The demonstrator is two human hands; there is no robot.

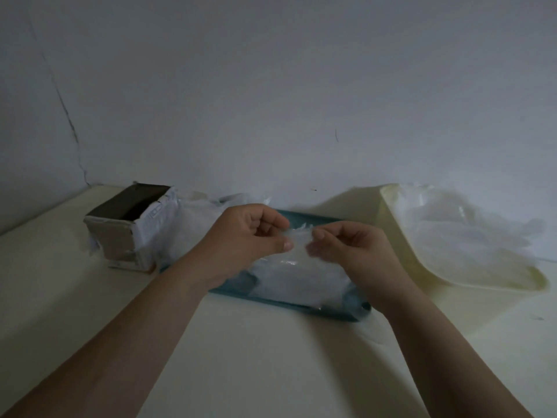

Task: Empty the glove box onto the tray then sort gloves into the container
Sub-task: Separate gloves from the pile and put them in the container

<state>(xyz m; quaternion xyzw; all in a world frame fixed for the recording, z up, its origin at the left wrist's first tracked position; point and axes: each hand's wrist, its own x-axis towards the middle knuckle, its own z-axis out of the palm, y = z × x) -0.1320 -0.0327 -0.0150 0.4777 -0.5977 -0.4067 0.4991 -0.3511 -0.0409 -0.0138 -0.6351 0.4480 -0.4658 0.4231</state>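
Note:
A teal tray (304,309) lies in the middle of the table under a heap of clear plastic gloves (289,279). Above the heap, my left hand (247,236) and my right hand (346,248) each pinch one thin clear glove (297,239) stretched between them. The torn cardboard glove box (126,227) stands open at the left. At the right, a cream container (401,236) holds several sorted gloves (470,236).
A pale table (271,357) runs up to a grey wall (271,86) close behind. More clear gloves (211,203) spill between the box and the tray. One glove (373,327) hangs over the tray's near right corner.

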